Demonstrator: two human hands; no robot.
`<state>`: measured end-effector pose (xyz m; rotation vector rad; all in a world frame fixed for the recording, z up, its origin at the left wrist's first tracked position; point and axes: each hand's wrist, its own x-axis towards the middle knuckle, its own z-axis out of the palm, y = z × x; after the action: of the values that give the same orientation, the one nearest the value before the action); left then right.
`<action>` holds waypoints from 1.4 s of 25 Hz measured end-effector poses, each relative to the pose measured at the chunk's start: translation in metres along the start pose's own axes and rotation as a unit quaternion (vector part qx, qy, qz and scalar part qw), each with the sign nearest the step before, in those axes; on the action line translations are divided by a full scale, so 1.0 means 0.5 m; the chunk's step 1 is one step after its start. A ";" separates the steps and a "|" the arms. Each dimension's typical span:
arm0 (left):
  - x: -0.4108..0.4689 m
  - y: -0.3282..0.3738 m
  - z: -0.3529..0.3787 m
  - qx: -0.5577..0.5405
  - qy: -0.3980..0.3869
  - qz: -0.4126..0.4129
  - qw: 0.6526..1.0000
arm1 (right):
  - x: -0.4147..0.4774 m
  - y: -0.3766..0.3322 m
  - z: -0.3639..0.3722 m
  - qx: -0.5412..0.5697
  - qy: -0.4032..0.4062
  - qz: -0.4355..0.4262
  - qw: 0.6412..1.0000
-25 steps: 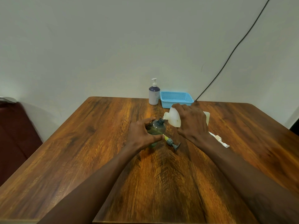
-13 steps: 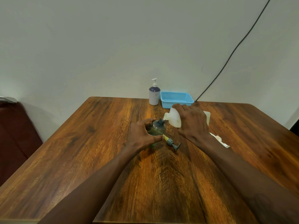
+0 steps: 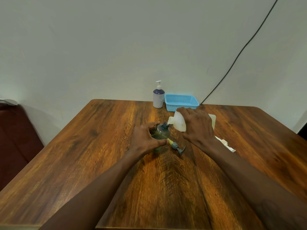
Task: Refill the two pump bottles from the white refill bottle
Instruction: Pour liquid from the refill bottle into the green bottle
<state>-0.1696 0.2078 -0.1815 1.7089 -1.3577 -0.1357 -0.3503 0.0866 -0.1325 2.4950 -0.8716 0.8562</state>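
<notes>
1. Nearest, the wooden bench (image 3: 93,146) carries everything; both forearms reach forward across it.
2. A grey pump head (image 3: 178,147) with a yellowish tube lies on the bench just in front of the hands.
3. The left hand (image 3: 146,138) has its grip clasped around the dark pump bottle (image 3: 161,132), which stands upright with its neck uncapped.
4. The right hand (image 3: 197,125) grips the white refill bottle (image 3: 178,121), tilted over with its spout just above the dark bottle's neck.
5. A white pump head (image 3: 226,144) lies on the bench just right of the right wrist.
6. At the far edge stands a white and purple pump bottle (image 3: 158,97), its pump fitted, just beside a blue basket (image 3: 181,100).
</notes>
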 end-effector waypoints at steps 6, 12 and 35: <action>-0.003 0.001 0.000 -0.004 -0.002 0.001 1.000 | 0.000 0.001 0.000 0.005 0.003 -0.003 1.000; -0.002 0.000 0.000 -0.002 -0.004 -0.006 1.000 | 0.001 0.001 -0.001 -0.004 -0.004 -0.005 1.000; -0.004 -0.002 0.001 0.008 -0.005 -0.005 1.000 | 0.002 -0.003 -0.002 -0.016 -0.011 -0.013 1.000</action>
<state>-0.1697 0.2090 -0.1833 1.7302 -1.3616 -0.1404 -0.3491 0.0880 -0.1313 2.4881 -0.8511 0.8009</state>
